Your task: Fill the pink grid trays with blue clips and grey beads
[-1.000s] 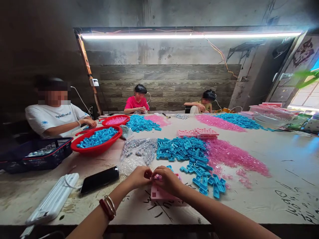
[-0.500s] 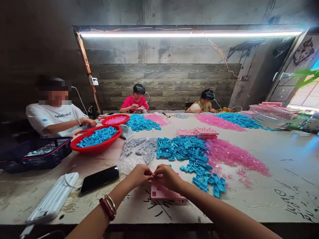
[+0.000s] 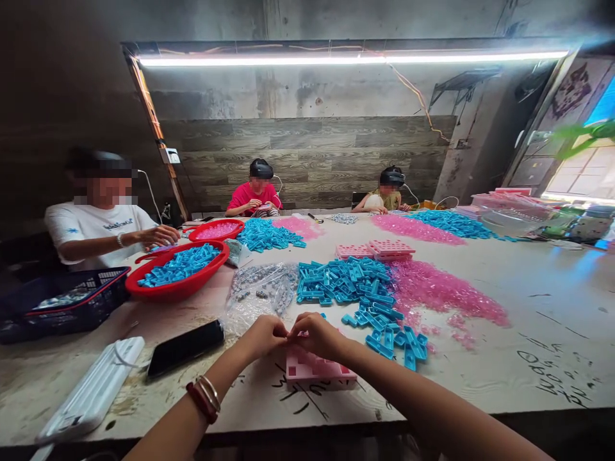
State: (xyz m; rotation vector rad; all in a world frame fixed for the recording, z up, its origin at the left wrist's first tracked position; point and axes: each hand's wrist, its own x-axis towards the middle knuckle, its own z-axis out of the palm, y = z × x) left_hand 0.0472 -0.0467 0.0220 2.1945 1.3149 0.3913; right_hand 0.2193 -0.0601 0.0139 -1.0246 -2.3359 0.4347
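My left hand point(image 3: 267, 334) and my right hand point(image 3: 314, 333) meet at their fingertips over the far left corner of a pink tray point(image 3: 307, 369) with square holes. Both hands are closed in a pinch. Whatever sits between the fingers is too small and covered to make out. My right hand hides much of the tray's top. Just beyond lie a heap of blue plastic pieces point(image 3: 343, 282) and a heap of clear pink pieces point(image 3: 446, 294). A clear plastic bag of small greyish parts point(image 3: 262, 291) rests beyond my left hand.
A black phone point(image 3: 185, 349) and a white power bank point(image 3: 93, 387) lie to the left. Red baskets point(image 3: 180, 293) and a dark blue basket point(image 3: 96, 301) stand farther back. More pink trays point(image 3: 391, 250) sit behind the heaps. Three people work around the table.
The whole view has shifted slightly, so things sit a little farther left. My hands stay pinched together over the tray. The person at left has moved a hand.
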